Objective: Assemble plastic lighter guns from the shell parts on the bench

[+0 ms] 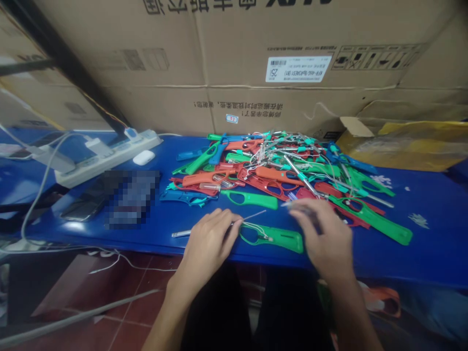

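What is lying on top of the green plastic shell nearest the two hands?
A thin white wire lies on the green shell, toward its left end. The blue table shows through its handle opening; the rest beneath is covered.

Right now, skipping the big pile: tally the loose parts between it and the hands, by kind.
Green plastic shell: 2, this one nearest, the other against the pile.
Thin metal rod: 1, pinched in the left hand.
Total: 3. The right hand is blurred; its hold cannot be told.
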### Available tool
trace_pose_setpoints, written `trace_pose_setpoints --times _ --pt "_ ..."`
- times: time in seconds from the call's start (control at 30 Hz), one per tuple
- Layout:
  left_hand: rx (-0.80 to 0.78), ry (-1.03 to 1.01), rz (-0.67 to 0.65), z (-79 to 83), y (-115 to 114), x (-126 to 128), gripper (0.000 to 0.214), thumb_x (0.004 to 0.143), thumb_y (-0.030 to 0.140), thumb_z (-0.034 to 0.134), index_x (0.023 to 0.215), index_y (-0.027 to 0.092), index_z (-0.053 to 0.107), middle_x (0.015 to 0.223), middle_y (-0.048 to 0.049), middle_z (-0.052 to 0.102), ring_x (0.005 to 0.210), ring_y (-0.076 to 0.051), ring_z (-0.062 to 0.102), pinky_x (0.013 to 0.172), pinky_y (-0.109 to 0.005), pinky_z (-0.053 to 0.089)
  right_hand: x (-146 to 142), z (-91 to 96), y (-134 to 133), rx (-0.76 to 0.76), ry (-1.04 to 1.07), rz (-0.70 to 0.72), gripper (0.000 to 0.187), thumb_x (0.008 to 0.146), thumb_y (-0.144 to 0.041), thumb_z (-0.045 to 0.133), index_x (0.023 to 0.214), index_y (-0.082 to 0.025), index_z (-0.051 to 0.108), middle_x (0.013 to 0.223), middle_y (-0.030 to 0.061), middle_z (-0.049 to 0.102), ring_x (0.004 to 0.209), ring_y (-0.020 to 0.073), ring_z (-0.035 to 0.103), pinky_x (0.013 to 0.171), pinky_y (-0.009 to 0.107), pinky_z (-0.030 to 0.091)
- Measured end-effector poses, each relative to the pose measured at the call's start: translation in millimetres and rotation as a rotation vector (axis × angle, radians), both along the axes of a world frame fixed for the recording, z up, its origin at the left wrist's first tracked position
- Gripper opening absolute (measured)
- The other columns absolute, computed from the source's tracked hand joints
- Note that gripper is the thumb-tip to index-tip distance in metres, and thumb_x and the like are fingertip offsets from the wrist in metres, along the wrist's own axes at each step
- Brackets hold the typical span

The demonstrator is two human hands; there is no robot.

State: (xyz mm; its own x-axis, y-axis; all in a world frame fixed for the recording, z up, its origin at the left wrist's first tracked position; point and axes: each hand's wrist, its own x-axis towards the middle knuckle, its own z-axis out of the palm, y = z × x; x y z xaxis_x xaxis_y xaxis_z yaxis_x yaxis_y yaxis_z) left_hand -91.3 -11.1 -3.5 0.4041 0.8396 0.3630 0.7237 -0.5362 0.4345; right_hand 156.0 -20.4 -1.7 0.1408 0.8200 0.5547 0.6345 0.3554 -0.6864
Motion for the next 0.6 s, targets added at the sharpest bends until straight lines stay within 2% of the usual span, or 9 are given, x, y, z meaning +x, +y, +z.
trace_pose_setpoints --times 0.07,0.13,0.23,0.3,0.43,0.6 --pt "0.038 -0.008 0.031 -1.3 -0.4 -0.9 0.019 0.106 0.027 0.050 0.099 0.021 0.066 0.087 -0.0013 0.069 0.080 -0.018 0.061 0.074 -0.033 0.045 4.1 -5.4 1.4 0.037 0.215 -0.162 0.018 0.096 -0.035 0.066 0.110 -0.024 0.065 0.102 0.0055 0.075 0.084 0.0220 0.075 0.077 0.040 0.062" --pt "0.067 -0.017 0.026 -2.2 -0.7 -1.2 0.017 0.106 0.026 0.051 0.102 0.021 0.067 0.089 -0.0013 0.071 0.081 -0.018 0.063 0.077 -0.033 0.047 7.3 -8.9 4.5 0.034 0.273 -0.223 0.022 0.094 -0.038 0.069 0.110 -0.023 0.065 0.101 0.0056 0.075 0.083 0.0221 0.075 0.077 0.040 0.062" --pt "0.073 -0.025 -0.013 -1.8 -0.8 -0.7 0.016 0.106 0.025 0.051 0.108 0.021 0.067 0.096 -0.0020 0.073 0.087 -0.019 0.066 0.087 -0.036 0.049 7.4 -7.0 8.5 -0.004 0.086 -0.175 0.018 0.094 -0.037 0.069 0.105 -0.023 0.069 0.102 0.0065 0.074 0.094 0.0242 0.072 0.086 0.041 0.058" --pt "0.070 -0.036 -0.014 -1.1 -1.0 -0.2 0.016 0.106 0.026 0.052 0.111 0.021 0.066 0.099 -0.0030 0.074 0.089 -0.019 0.066 0.090 -0.038 0.049 5.1 -2.1 4.6 0.024 -0.036 -0.163 0.014 0.096 -0.034 0.065 0.105 -0.023 0.069 0.104 0.0076 0.073 0.099 0.0256 0.069 0.089 0.043 0.056" --pt "0.094 -0.086 -0.004 -1.0 -1.2 0.9 0.018 0.105 0.030 0.055 0.116 0.021 0.066 0.101 -0.0046 0.075 0.088 -0.020 0.066 0.095 -0.043 0.050 3.7 4.3 -27.6 0.058 -0.199 -0.234 0.010 0.098 -0.030 0.062 0.107 -0.026 0.066 0.104 0.0083 0.072 0.101 0.0281 0.066 0.090 0.045 0.052" --pt "0.100 -0.106 -0.006 -1.4 -2.0 1.8 0.020 0.104 0.028 0.055 0.118 0.021 0.067 0.100 -0.0055 0.073 0.090 -0.021 0.066 0.096 -0.044 0.051 18.9 -9.0 -66.3 -0.057 -0.384 -0.216 0.016 0.100 -0.038 0.058 0.107 -0.026 0.065 0.108 0.0095 0.069 0.097 0.0300 0.061 0.083 0.046 0.047"
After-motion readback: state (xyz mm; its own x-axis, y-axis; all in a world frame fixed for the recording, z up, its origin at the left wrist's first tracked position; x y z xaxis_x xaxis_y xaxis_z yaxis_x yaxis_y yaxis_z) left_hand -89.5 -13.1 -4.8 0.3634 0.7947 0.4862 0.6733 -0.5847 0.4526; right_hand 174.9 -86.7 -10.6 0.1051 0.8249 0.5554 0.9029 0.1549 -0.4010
